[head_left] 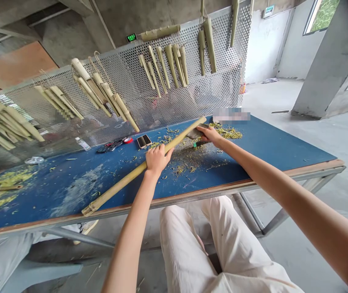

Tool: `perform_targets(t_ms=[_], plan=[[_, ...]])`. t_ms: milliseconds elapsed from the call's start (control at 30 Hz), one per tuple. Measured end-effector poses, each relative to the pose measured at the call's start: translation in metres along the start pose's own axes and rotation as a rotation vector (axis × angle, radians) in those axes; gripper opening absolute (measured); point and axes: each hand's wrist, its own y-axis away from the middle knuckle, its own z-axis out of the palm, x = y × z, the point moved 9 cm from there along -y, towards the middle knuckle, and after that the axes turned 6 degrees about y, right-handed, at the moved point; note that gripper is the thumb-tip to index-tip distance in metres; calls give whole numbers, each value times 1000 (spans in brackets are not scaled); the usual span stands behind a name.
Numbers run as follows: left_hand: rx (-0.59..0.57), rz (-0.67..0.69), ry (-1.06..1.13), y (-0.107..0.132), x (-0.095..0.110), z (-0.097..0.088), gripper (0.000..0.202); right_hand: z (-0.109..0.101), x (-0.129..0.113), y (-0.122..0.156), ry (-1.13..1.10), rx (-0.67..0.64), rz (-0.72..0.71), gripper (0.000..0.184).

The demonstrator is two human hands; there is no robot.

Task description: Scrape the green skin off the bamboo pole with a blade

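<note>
My left hand [158, 159] is closed around a long green-yellow bamboo pole [125, 179], which lies slanted across the blue table [278, 146] with its lower end near the front edge. My right hand [210, 135] grips a broad-bladed knife [197, 132] with a green handle, and the blade rests on the pole's far end. Part of the blade is hidden by my fingers. Yellow-green bamboo shavings [225, 131] are scattered around both hands.
A phone [144, 141], a small bottle [82, 143] and a dark tool with red tape [114, 144] lie at the table's back. Bamboo pieces [170, 65] hang on a perforated metal panel [125, 85] behind. A grey-trousered leg [3, 260] shows at lower left.
</note>
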Motion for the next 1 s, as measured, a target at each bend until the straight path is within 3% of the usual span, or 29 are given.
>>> perform_targets(t_ms=[67,167,333,400,533,633,800,1000], plan=[[4,2,-2,0,1,-1,46,-14,0,0,-13,97,8,49],[12,5,-4,-1,2,-3,45,-11,-3,2,0,93,-14,48],[23,8,-2,-1,1,-4,45,33,-7,9,156,-192,-88,53],[32,12,6,-1,1,-4,44,41,-6,10,166,-260,-92,55],[45,17,18,0,1,-2,44,20,-8,1,-14,-122,-93,51],[55,28,31,0,1,-1,44,7,-6,-1,-15,-27,-70,50],[61,38,29,-1,0,-1,43,22,-12,5,66,-153,-96,47],[75,50,25,-1,4,-7,43,-7,-10,4,55,86,-39,47]])
